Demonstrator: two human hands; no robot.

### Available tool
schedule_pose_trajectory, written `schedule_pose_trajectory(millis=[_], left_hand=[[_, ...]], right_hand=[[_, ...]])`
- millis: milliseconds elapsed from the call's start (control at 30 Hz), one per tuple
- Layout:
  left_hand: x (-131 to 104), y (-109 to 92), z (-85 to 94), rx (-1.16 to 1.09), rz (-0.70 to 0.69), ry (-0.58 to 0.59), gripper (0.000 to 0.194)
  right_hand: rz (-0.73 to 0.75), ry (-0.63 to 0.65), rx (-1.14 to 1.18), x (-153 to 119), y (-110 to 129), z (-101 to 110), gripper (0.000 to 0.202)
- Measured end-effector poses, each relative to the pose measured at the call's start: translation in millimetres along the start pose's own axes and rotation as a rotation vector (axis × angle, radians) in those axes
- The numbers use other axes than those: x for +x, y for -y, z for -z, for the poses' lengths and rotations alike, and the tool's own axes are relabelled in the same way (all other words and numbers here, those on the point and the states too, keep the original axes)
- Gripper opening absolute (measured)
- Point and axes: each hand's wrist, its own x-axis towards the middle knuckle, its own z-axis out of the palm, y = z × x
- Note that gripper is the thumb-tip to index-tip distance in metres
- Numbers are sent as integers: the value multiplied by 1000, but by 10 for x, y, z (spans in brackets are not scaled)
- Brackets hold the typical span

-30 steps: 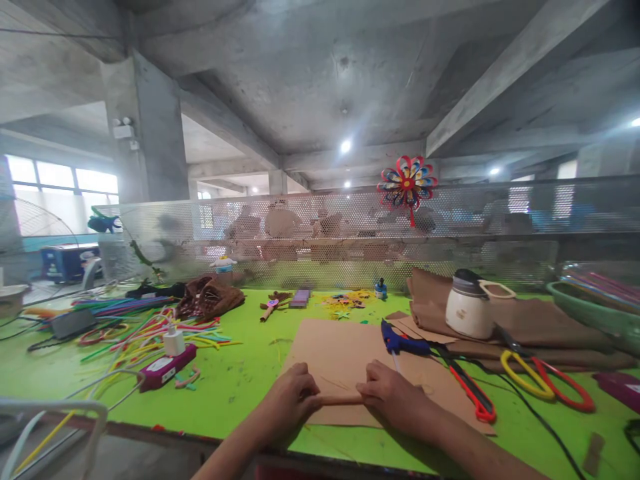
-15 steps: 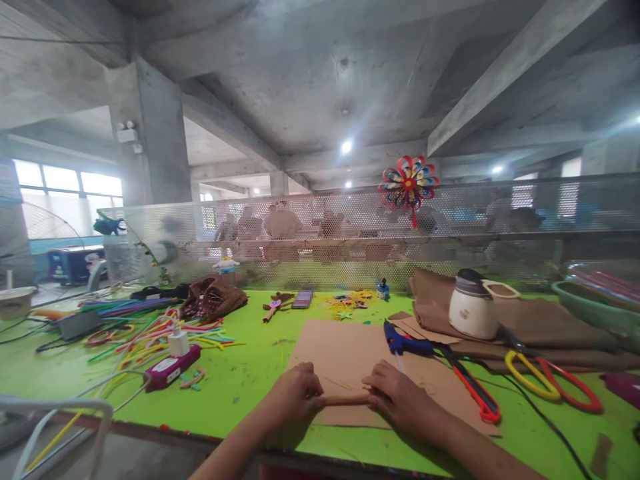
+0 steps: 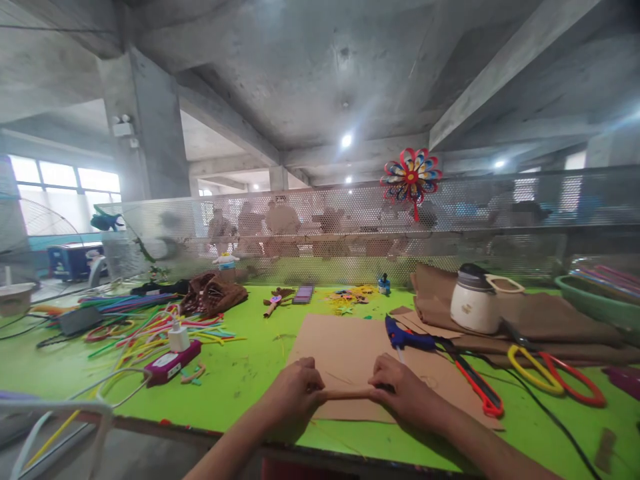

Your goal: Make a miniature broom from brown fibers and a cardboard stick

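Note:
A thin roll of brown paper (image 3: 349, 394) runs level between my two hands. My left hand (image 3: 299, 393) is closed on its left end, and my right hand (image 3: 400, 393) pinches the right end. Fingers and thumbs cover both tips of the roll. Beneath it lies a flat sheet of brown paper or card (image 3: 340, 340) on the green tabletop (image 3: 240, 393). Just beyond my right hand, a blue glue gun (image 3: 407, 335) rests on the brown sheets.
To the right lie a red-and-black cutter (image 3: 477, 383), scissors with yellow and red handles (image 3: 555, 377), and folded brown material (image 3: 565, 320) bearing a white jar (image 3: 475, 303). On the left are a purple power strip (image 3: 173, 362) and several coloured strips (image 3: 130, 333). A perforated screen (image 3: 310, 267) stands behind.
Both hands still hold the paper roll; it looks slimmer, and a little more of it shows between them. The view has shifted slightly.

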Motion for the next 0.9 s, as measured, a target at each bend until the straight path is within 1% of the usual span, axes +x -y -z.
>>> schedule_pose_trajectory(millis=[67, 267, 433, 567, 700, 900], left_hand=[[-2, -19, 5, -2, -5, -14, 23], [-8, -52, 35, 6, -23, 4, 25], [-15, -29, 27, -20, -15, -12, 26], [-6, 10, -2, -31, -28, -18, 23], [4, 27, -11, -28, -47, -17, 21], [-19, -19, 6, -62, -56, -23, 23]], right_hand=[[1, 4, -9, -3, 10, 9, 10], [13, 10, -11, -4, -4, 11, 13], [5, 5, -4, -12, 31, 24, 12], [-14, -8, -11, -26, 61, 35, 8], [-10, -17, -30, -34, 59, 43, 9], [29, 31, -69, -22, 42, 63, 13]])
